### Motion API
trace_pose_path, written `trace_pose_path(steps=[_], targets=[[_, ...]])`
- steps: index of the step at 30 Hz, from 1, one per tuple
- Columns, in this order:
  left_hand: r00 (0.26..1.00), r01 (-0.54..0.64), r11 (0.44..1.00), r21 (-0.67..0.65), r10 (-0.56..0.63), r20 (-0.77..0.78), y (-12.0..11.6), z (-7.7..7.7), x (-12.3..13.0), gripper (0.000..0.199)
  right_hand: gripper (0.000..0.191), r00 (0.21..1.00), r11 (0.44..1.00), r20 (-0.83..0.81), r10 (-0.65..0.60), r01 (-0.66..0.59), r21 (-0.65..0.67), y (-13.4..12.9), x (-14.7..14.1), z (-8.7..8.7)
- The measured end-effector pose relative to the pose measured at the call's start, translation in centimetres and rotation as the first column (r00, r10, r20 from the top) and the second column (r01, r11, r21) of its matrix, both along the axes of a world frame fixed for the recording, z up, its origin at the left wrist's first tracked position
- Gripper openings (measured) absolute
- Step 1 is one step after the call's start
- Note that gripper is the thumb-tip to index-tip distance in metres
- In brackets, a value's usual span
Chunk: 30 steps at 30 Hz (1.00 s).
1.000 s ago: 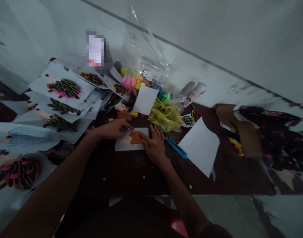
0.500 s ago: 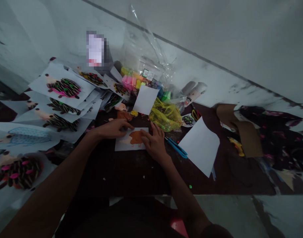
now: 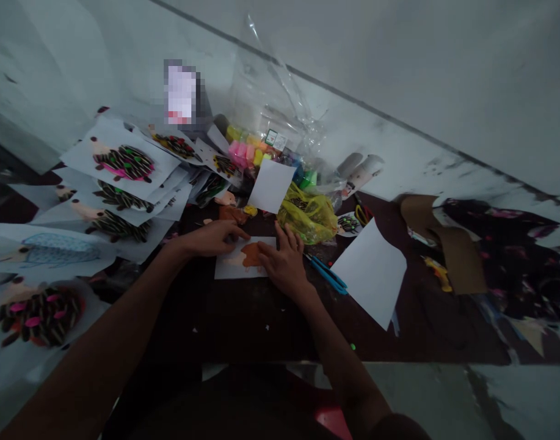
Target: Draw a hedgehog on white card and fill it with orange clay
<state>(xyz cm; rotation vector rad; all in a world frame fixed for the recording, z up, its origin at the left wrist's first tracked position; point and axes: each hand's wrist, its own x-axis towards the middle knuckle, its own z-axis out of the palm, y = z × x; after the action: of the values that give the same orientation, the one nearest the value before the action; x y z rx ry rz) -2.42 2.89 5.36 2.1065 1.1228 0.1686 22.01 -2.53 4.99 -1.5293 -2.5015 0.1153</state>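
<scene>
A small white sheet of paper (image 3: pixel 223 271) lies on the dark table, bearing an orange-brown hedgehog shape (image 3: pixel 250 253) with a paler front part. My left hand (image 3: pixel 218 237) rests at the sheet's upper left edge, its index finger stretched over the paper. On the right side, my right hand (image 3: pixel 284 260) has its fingers spread, the thumb side touching the brown shape and the other fingers reaching past the sheet's edge. Neither hand grips anything. Blue-handled scissors (image 3: pixel 328 275) lie just right of my right hand.
Hedgehog pictures covered with striped seeds (image 3: pixel 124 162) are piled at left. Behind my hands are brown clay (image 3: pixel 231 214), a yellow plastic bag (image 3: pixel 307 214), a blank white card (image 3: pixel 271 186) and a clear bag of coloured clay (image 3: pixel 243 153). White paper (image 3: pixel 374 275) and brown cardboard (image 3: pixel 458 260) lie at right.
The view has shifted slightly. My right thumb and fingers have moved a little left over the brown shape; my left hand stays at the sheet's upper left edge.
</scene>
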Motion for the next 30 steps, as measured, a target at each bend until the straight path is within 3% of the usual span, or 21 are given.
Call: trace_pose_path(steps=[11, 30], targets=[[0.999, 0.004, 0.999, 0.046, -0.006, 0.037, 0.1, -0.7, -0.1, 0.053, 0.031, 0.998, 0.998, 0.021, 0.059, -0.060, 0.020, -0.1, -1.4, 0.4], [1.000, 0.004, 1.000, 0.015, -0.005, 0.024, 0.0, -0.2, 0.0, 0.053, 0.032, 0.999, 0.999, -0.026, -0.044, 0.044, 0.022, -0.4, 0.3, -0.5]])
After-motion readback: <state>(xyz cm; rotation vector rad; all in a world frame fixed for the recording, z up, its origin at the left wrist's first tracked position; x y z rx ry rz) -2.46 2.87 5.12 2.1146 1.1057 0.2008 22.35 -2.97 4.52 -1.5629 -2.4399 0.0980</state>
